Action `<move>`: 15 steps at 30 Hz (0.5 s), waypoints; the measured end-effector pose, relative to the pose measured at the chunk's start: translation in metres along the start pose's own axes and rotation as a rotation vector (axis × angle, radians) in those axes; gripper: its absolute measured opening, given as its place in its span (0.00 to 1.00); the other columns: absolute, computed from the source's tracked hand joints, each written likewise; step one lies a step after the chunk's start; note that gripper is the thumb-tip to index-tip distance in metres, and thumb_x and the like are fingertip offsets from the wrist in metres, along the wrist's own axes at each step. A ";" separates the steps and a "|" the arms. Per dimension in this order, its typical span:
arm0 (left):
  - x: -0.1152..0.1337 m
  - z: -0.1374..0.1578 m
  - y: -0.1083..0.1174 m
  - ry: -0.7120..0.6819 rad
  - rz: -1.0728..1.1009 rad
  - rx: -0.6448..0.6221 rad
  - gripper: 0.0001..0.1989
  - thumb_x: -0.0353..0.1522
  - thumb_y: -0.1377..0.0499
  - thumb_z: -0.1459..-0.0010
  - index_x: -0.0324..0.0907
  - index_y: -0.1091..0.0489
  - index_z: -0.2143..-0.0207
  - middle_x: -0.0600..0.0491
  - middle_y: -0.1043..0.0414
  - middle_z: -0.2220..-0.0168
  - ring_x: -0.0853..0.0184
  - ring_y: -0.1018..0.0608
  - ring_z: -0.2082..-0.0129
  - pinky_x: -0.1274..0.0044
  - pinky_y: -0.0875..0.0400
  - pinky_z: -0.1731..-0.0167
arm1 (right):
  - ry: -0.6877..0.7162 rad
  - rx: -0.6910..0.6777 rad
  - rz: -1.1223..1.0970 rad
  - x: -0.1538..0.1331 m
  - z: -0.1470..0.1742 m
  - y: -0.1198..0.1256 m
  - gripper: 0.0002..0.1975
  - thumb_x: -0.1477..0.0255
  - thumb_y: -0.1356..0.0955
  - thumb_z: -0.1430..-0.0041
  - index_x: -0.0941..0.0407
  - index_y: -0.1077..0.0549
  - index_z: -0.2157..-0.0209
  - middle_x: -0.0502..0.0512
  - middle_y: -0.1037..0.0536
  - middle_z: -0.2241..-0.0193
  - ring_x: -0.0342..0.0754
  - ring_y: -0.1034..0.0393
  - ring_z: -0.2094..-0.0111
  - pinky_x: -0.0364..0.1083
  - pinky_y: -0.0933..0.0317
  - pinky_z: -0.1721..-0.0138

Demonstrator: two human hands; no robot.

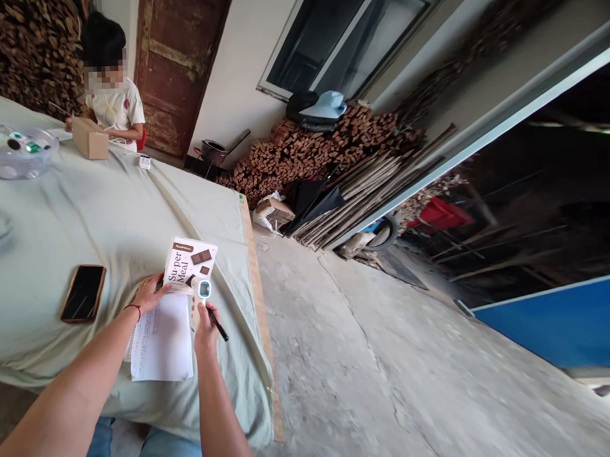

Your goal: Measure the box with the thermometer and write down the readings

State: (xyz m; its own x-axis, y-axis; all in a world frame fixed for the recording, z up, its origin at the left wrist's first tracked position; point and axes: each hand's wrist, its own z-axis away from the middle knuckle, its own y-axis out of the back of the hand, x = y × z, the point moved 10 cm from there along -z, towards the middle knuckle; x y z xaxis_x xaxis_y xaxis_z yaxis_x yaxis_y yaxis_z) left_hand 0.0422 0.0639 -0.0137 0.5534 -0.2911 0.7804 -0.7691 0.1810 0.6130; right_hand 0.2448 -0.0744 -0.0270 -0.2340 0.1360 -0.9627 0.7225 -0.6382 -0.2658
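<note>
A white and brown "Su-per Meal" box is tilted up at the far end of the papers, its printed face towards me. My left hand is closed on its lower left edge. My right hand is closed around a white handheld device with a small blue-rimmed screen, held close to the box's lower right corner. A black pen also sticks out from the right hand, pointing down and right. Below the box, between my forearms, lie sheets of paper with writing on them.
A phone lies left of my hands on the cloth-covered table. Farther back are a plastic basin with bottles, a cardboard box, a small white box and a seated person. The table's edge runs to my right; firewood is stacked beyond.
</note>
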 end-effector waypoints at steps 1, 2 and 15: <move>0.000 0.000 0.000 0.002 0.000 0.000 0.30 0.52 0.46 0.37 0.45 0.29 0.40 0.46 0.22 0.42 0.50 0.24 0.40 0.61 0.31 0.39 | 0.018 -0.008 0.008 -0.002 -0.001 -0.001 0.22 0.52 0.27 0.47 0.52 0.35 0.64 0.50 0.18 0.69 0.46 0.25 0.73 0.44 0.33 0.74; 0.000 0.000 0.000 0.003 -0.001 -0.001 0.30 0.52 0.46 0.36 0.45 0.28 0.41 0.46 0.22 0.43 0.50 0.24 0.40 0.61 0.31 0.39 | 0.035 -0.018 0.014 -0.003 -0.001 -0.002 0.22 0.51 0.28 0.47 0.52 0.35 0.64 0.50 0.18 0.70 0.45 0.25 0.74 0.44 0.33 0.74; 0.001 -0.001 -0.001 -0.011 -0.017 0.004 0.31 0.54 0.47 0.37 0.44 0.28 0.41 0.44 0.22 0.43 0.50 0.23 0.41 0.61 0.31 0.39 | 0.004 0.073 0.021 -0.010 0.001 -0.006 0.23 0.51 0.27 0.52 0.52 0.37 0.66 0.46 0.24 0.77 0.44 0.29 0.76 0.43 0.35 0.74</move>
State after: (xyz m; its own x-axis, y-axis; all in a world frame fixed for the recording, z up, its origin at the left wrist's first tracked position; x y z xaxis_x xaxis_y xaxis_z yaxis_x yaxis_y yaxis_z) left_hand 0.0439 0.0646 -0.0134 0.5627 -0.3041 0.7687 -0.7613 0.1719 0.6252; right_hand 0.2421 -0.0730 -0.0155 -0.2164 0.1250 -0.9683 0.6776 -0.6948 -0.2411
